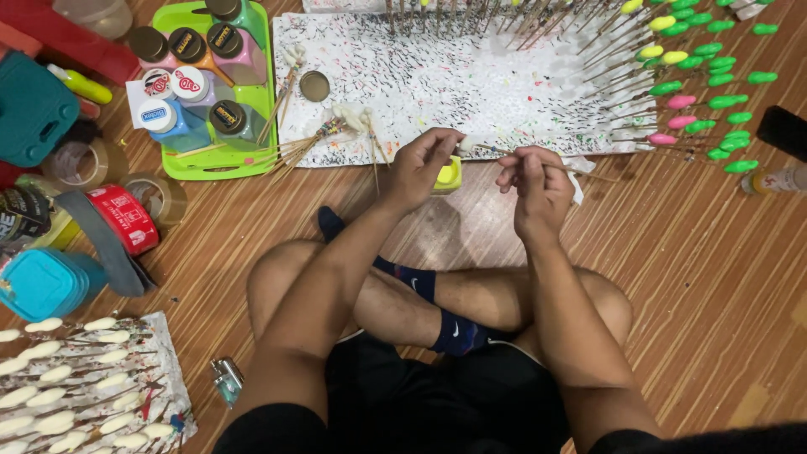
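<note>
Far left on the wooden floor point(689, 277) lie three rolls of tape point(126, 214): two clear, one red. Beside them stands a green tray point(181, 164) holding seven paint bottles point(210, 84), five with brown caps and two with white caps. At the near left, a speckled foam sheet point(164, 370) carries rows of white, unpainted oval floats on sticks point(63, 395), too many and too overlapped to count exactly. A small lighter point(225, 378) lies just right of it.

In the middle, a loose bundle of thin sticks point(294, 147) lies at the near edge of a paint-speckled white foam board point(471, 84), and one round brown lid point(315, 86) sits on the board. The left hand point(420, 168) has its fingers pinched together on the white tip of a thin stick with a float point(496, 151), held just above a small yellow paint cap point(448, 175) on the floor. The right hand point(534, 185) has its fingers closed on the other end of the same stick, near the person's crossed legs.

At the far right, painted floats point(714, 76) stand on sticks in the board: roughly twenty green, four or so yellow, three pink.
</note>
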